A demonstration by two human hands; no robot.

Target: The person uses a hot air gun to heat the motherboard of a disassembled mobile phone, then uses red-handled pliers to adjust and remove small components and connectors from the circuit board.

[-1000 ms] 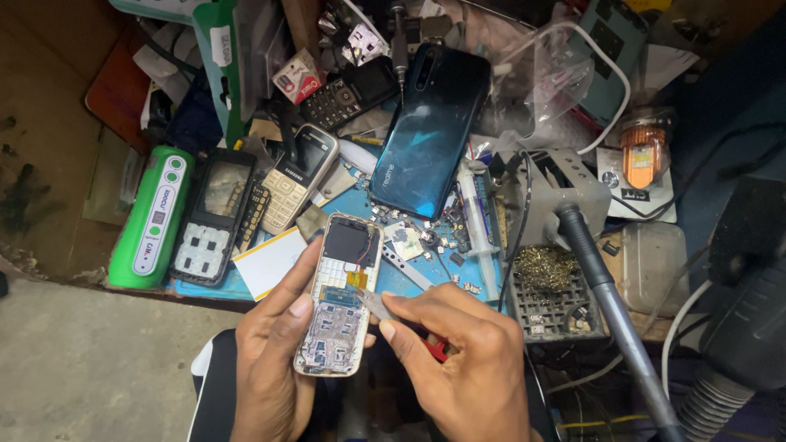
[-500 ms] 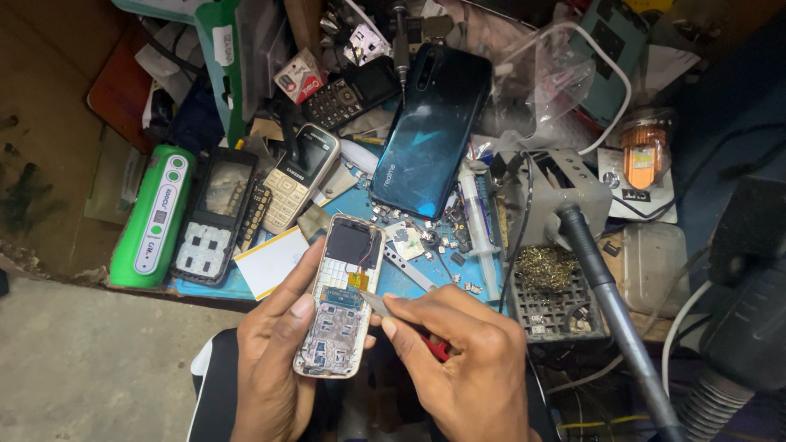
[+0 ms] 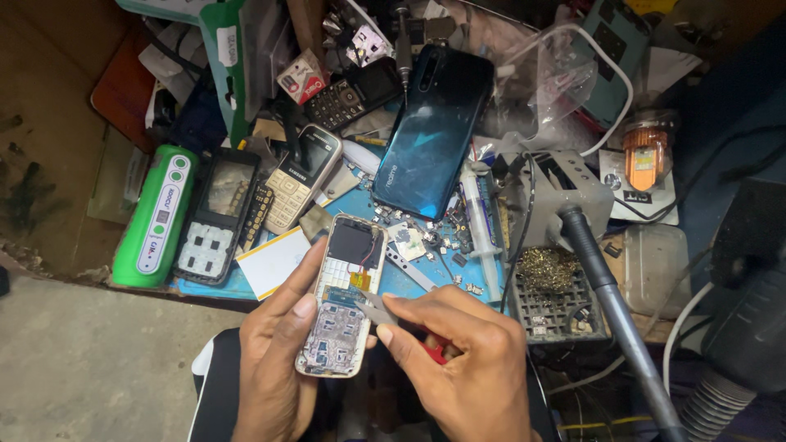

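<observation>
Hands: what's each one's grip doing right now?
Left hand: closed around an opened beige keypad phone with exposed circuit board.
Right hand: closed on a red-handled metal tool.

Opened phone: in left hand, before the table.
Smartphone: on table, behind it.
Keypad phone: left of smartphone.
Solder stand: right.

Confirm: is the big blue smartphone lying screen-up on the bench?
No, the smartphone lies back-up: its glossy blue rear cover and the camera strip near its top corner face the head camera.
</observation>
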